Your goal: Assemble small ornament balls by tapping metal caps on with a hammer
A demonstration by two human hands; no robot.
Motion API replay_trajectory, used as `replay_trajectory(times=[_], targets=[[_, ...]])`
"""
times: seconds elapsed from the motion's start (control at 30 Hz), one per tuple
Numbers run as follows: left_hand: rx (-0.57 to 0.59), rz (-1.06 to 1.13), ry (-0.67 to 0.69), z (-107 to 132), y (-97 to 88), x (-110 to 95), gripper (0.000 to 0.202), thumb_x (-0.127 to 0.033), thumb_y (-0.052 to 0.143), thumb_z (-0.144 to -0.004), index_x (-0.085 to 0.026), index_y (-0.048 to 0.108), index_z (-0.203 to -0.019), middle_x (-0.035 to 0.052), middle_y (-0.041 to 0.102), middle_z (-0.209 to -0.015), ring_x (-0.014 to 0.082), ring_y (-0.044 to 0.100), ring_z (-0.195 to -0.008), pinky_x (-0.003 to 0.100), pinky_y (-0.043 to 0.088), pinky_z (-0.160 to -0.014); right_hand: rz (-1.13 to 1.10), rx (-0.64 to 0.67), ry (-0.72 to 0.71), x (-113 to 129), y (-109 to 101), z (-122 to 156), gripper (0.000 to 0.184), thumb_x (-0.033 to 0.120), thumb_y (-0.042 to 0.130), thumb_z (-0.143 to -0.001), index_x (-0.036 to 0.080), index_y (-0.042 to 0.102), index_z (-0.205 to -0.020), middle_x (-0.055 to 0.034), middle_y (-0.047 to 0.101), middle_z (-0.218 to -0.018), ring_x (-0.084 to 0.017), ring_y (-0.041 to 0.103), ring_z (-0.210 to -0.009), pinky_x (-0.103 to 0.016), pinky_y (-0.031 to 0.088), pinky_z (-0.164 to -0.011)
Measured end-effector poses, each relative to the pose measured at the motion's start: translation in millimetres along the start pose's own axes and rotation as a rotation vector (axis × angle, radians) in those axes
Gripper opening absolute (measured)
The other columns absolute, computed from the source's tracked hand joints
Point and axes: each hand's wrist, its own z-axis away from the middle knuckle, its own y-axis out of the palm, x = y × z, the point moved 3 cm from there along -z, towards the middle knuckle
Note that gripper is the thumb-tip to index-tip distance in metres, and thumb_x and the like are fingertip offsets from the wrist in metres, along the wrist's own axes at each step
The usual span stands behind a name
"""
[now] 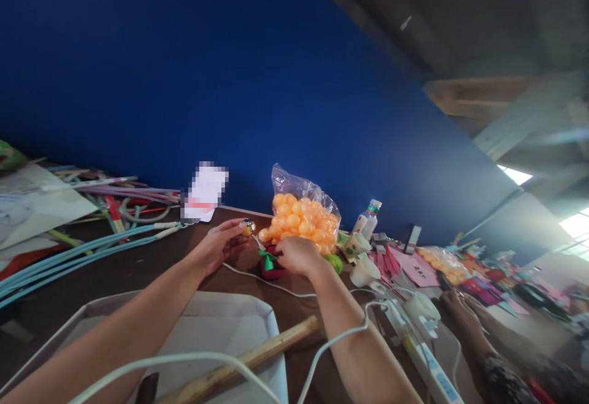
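My left hand [224, 246] pinches a small shiny gold ball [249, 227] between thumb and fingertips, held above the dark table. My right hand [298, 254] has its fingers curled down at a small dark red object with a green ribbon-like piece [267, 261]. What those fingertips grip is hidden behind the hand. Just behind both hands stands a clear plastic bag of orange balls [304, 220], a few of them at its left edge. A green striped ball [334, 262] lies to the right of my right hand.
A white tray [271, 330] with a wooden stick [294, 335] across it sits in front. White cables cross the table to a power strip [435, 370]. Cups [365, 271] and a bottle [368, 219] stand right. Light blue tubes [92, 254] lie left. A co-worker's hands [464, 318] are far right.
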Motion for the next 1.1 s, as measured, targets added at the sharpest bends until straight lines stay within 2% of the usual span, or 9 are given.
replay_trajectory(times=[0.17, 0.47, 0.67, 0.9, 1.1], targets=[[0.009, -0.017, 0.004, 2.3, 1.0, -1.0, 0.016, -0.011, 0.075, -0.080, -0.013, 0.072, -0.096, 0.0087, 0.076, -0.081, 0.0153, 0.073, -0.064, 0.023, 0.061, -0.058, -0.142, -0.112, 0.022, -3.7, -5.0, 10.1, 0.020, 0.028, 0.059, -0.083, 0.030, 0.077, -0.090, 0.0005, 0.077, -0.098, -0.022, 0.069, -0.093, -0.028, 0.043, -0.069], [0.020, -0.029, 0.007, 1.4, 0.0, 0.2, 0.018, -0.013, 0.075, -0.080, -0.013, 0.073, -0.098, 0.0089, 0.076, -0.085, 0.0147, 0.072, -0.065, 0.023, 0.061, -0.059, -0.281, -0.176, 0.074, -6.1, 1.6, 21.2, 0.011, 0.031, 0.064, -0.082, 0.028, 0.072, -0.088, 0.0017, 0.075, -0.089, -0.017, 0.065, -0.082, -0.026, 0.036, -0.064], [0.009, -0.030, 0.001, -0.3, -1.4, 1.5, 0.019, -0.013, 0.076, -0.080, -0.013, 0.073, -0.098, 0.0095, 0.076, -0.085, 0.0155, 0.073, -0.065, 0.025, 0.062, -0.060, -0.380, -0.213, 0.107, -8.4, 6.4, 22.9, 0.009, 0.032, 0.066, -0.081, 0.028, 0.071, -0.087, 0.0031, 0.074, -0.088, -0.016, 0.064, -0.080, -0.026, 0.037, -0.065], [0.020, -0.036, 0.005, 0.0, -1.6, 1.3, 0.019, -0.013, 0.076, -0.079, -0.013, 0.073, -0.098, 0.0095, 0.076, -0.084, 0.0157, 0.073, -0.066, 0.025, 0.062, -0.061, -0.397, -0.237, 0.132, -12.1, 9.9, 21.6, 0.010, 0.034, 0.064, -0.083, 0.026, 0.071, -0.085, 0.0008, 0.074, -0.087, -0.016, 0.064, -0.076, -0.026, 0.037, -0.063], [0.013, -0.038, 0.002, 2.2, -0.4, 0.4, 0.021, -0.014, 0.078, -0.077, -0.013, 0.073, -0.097, 0.0100, 0.076, -0.084, 0.0159, 0.073, -0.065, 0.024, 0.062, -0.060, -0.391, -0.267, 0.110, -11.9, 14.2, 20.5, 0.012, 0.025, 0.058, -0.084, 0.025, 0.070, -0.085, -0.0002, 0.073, -0.086, -0.016, 0.063, -0.075, -0.025, 0.039, -0.064]])
